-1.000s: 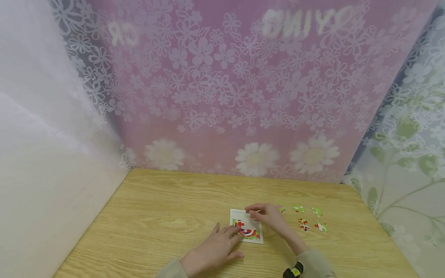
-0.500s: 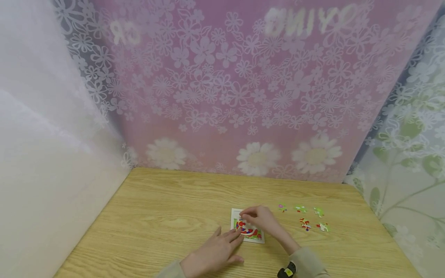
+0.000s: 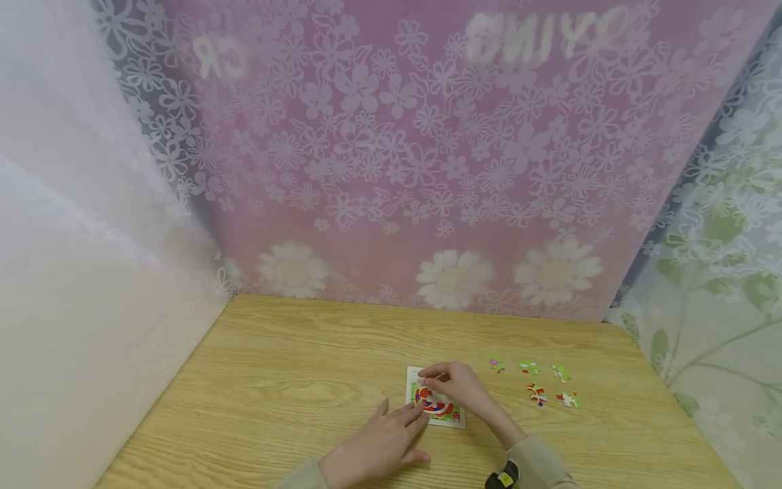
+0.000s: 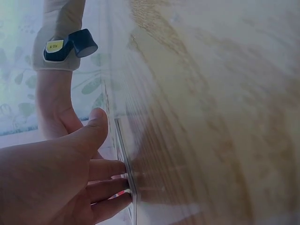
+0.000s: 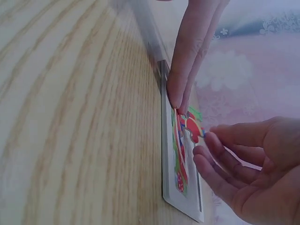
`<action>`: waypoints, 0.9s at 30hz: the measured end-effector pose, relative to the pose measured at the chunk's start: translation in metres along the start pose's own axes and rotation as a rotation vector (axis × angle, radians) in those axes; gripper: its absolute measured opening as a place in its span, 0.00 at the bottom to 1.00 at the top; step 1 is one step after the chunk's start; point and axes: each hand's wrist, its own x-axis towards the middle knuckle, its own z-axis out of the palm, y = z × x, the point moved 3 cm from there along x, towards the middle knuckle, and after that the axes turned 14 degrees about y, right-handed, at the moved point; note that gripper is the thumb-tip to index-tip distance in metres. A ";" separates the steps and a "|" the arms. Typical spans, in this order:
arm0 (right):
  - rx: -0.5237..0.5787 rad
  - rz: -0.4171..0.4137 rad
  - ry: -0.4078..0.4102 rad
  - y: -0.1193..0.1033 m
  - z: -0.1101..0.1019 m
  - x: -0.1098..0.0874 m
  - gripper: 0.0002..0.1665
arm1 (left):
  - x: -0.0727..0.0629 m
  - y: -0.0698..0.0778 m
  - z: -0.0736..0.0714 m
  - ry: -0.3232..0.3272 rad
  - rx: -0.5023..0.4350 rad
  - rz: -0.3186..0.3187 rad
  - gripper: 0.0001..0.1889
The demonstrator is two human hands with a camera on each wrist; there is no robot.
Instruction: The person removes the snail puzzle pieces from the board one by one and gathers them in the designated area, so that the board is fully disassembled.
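A square puzzle tray (image 3: 451, 425) with a white border lies on the wooden table, its lower part filled with red, white, blue and green pieces. My left hand (image 3: 379, 445) lies flat with fairly straight fingers resting on the tray's left side and the fitted pieces. Over the tray's upper part, my right hand (image 3: 461, 388) has thumb and fingers brought together. In the right wrist view these fingertips pinch the edge of a red puzzle piece (image 5: 193, 127) with blue on it, low against the tray. My right fingers partly hide the piece in the head view.
Several loose puzzle pieces lie right of the tray, among them a pink-flowered one (image 3: 494, 365), a green one (image 3: 560, 372) and a red one (image 3: 537, 395). The wood-grain table (image 3: 293, 380) meets a pink flowered backdrop (image 3: 379, 170) behind and pale sheets at both sides.
My right hand has moved left and slightly down over the tray, bringing the red piece to the fitted ones, and is nearly still over the last half second. My left hand stays in place.
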 end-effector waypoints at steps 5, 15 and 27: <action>0.083 0.027 -0.016 0.002 0.004 0.001 0.16 | 0.001 0.000 0.002 0.004 0.013 -0.003 0.37; 0.081 0.015 -0.046 0.003 0.009 0.001 0.15 | 0.001 -0.002 0.003 0.000 -0.003 -0.010 0.37; 0.106 0.031 0.028 -0.001 -0.002 0.001 0.07 | 0.001 -0.002 0.005 0.006 -0.025 -0.021 0.37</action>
